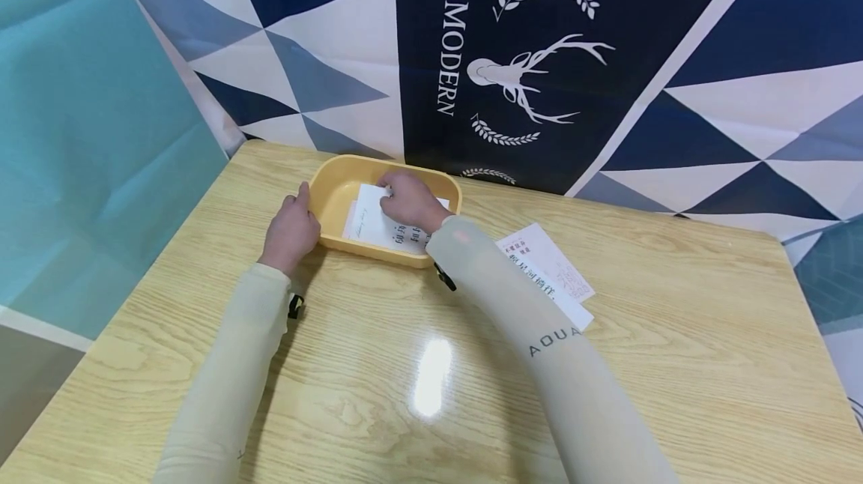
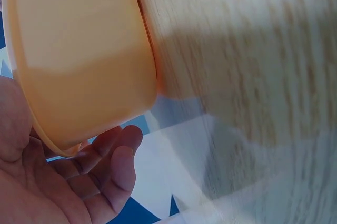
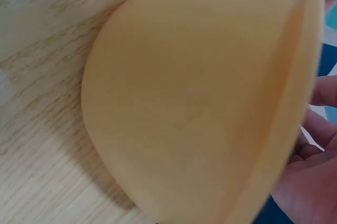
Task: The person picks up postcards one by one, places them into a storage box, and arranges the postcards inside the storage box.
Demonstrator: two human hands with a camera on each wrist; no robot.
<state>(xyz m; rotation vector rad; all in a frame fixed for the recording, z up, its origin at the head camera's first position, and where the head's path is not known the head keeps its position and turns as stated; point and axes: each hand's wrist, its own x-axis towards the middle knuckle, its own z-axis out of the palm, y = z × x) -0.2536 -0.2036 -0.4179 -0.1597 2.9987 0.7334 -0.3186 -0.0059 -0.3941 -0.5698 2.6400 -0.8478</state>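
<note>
Right hand seemingly pinches card beneath it

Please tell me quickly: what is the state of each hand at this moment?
Left hand: closed, gripping one end of the yellow bin.
Right hand: closed, pinching a white card inside the bin.

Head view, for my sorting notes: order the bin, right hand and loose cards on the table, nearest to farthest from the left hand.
1. Bin: touching the left hand.
2. Right hand: inside the bin.
3. Loose cards: right of the bin.
</note>
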